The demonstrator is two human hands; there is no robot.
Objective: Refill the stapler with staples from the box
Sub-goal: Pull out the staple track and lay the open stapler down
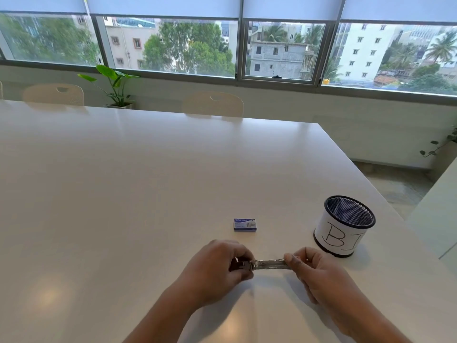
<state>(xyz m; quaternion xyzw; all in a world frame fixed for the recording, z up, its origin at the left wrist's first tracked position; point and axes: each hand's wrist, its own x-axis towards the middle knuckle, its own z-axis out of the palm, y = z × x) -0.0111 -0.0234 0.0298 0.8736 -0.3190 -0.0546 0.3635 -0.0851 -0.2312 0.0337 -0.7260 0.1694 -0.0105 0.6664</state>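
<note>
I'm at a big white table (148, 169), cream chairs (212, 103) across from me, potted plant (115, 85) behind, wide windows (170, 45) with half-down blinds (163, 6).

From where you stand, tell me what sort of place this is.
Probably an office meeting room: a long white table, pale chairs pushed in along its far edge, and a wide band of windows with roller blinds overlooking city buildings. The mesh pen pot fits too.

Both grips curled, forearms converging.
The left grip (217, 268) pinches the stapler (268, 264) at its left end; the right grip (315, 271) pinches its right end.
</note>
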